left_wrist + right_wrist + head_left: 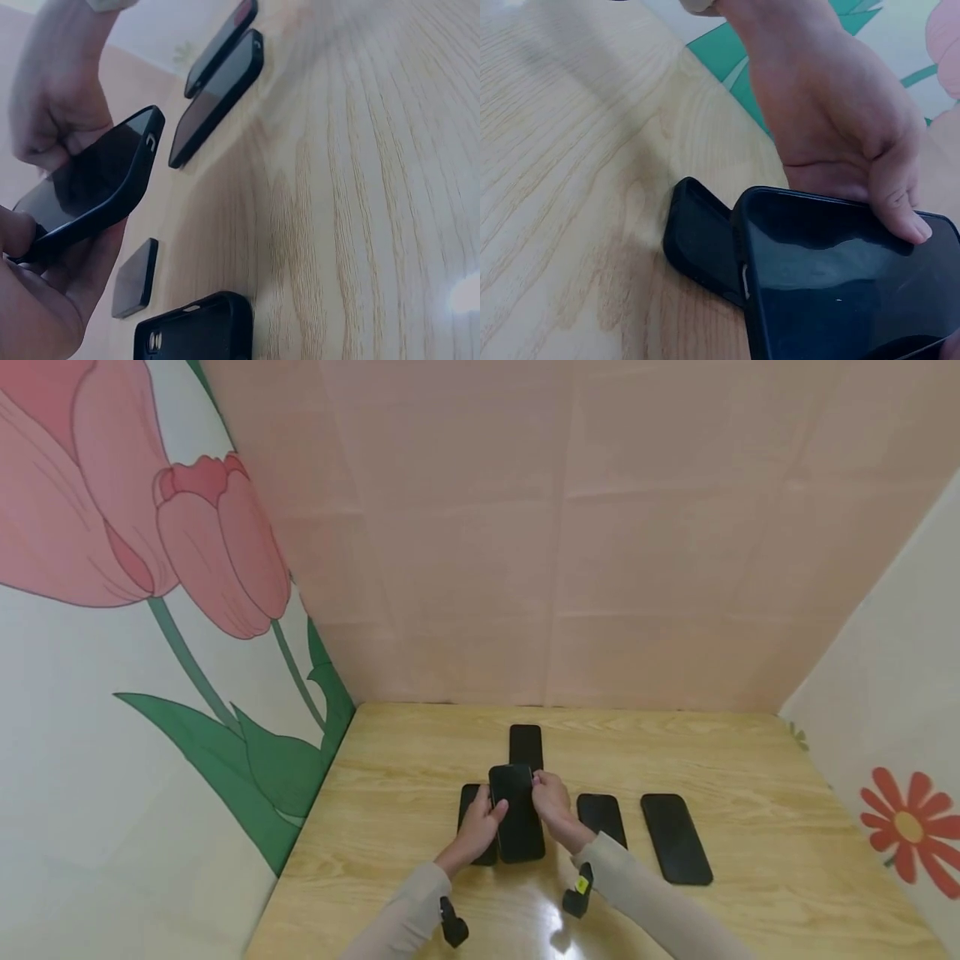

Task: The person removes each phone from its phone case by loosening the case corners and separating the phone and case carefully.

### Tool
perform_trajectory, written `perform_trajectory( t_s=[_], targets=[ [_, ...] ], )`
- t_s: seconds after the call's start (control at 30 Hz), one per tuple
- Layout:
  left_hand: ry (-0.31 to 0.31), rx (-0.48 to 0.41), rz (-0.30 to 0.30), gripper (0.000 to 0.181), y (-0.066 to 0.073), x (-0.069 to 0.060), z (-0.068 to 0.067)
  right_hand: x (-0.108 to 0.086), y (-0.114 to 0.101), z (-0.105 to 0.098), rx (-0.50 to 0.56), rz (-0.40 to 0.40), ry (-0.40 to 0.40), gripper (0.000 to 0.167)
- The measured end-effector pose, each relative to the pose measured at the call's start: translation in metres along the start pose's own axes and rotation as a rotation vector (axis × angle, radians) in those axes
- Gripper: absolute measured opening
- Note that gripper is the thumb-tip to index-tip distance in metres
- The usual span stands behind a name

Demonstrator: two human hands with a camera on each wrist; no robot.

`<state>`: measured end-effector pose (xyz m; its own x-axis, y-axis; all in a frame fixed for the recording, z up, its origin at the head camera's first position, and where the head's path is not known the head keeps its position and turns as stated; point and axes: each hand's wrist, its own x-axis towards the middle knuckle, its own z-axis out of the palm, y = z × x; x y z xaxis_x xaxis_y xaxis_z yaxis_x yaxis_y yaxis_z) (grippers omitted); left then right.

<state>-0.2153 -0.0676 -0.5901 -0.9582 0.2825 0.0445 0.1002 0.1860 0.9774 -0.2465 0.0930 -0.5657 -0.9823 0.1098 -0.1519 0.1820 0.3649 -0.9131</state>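
A smartphone in a black case [517, 820] is held up above the table between both hands, its dark screen facing up. My left hand [477, 831] grips its left long side, the thumb [906, 217] lying over the screen's edge and the fingers beneath. My right hand [553, 803] pinches the opposite side near the top corner; in the right wrist view only a bit of it shows at the lower right. Under the left hand lies an empty black phone case [191, 334], its inside and camera cutout showing in the left wrist view.
Beyond the held phone lies another dark phone [526, 745] on the wooden table [420, 743]. To the right are two more, a nearer one [600, 814] partly behind the right wrist and a farther one [677, 839]. A pink wall [562, 568] closes the back.
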Motion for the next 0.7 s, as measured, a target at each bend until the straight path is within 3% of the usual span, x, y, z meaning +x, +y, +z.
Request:
perform_trajectory(
  t_s=[0.23, 0.33, 0.4, 0.47, 0.6, 0.7],
  targets=[
    [-0.001, -0.009, -0.024, 0.031, 0.001, -0.001, 0.0, -0.001, 0.0, -0.005, 0.003, 0.049, -0.039, 0.029],
    [-0.015, -0.001, -0.011, 0.028, 0.018, -0.009, -0.003, -0.002, 0.002, -0.004, 0.012, 0.045, -0.043, 0.03],
    [-0.024, -0.004, 0.001, 0.025, 0.022, -0.011, -0.005, -0.002, 0.003, -0.004, 0.025, 0.032, -0.046, 0.031],
    [-0.032, -0.006, 0.011, 0.024, 0.02, -0.012, -0.006, -0.003, 0.004, -0.003, 0.036, 0.017, -0.048, 0.032],
    [-0.032, -0.021, 0.047, 0.025, -0.005, -0.005, -0.006, -0.004, 0.004, -0.002, 0.054, 0.007, -0.061, 0.032],
    [-0.009, -0.03, 0.067, 0.035, -0.006, -0.006, -0.006, -0.004, 0.005, -0.001, 0.088, 0.007, -0.078, 0.031]
  ],
)
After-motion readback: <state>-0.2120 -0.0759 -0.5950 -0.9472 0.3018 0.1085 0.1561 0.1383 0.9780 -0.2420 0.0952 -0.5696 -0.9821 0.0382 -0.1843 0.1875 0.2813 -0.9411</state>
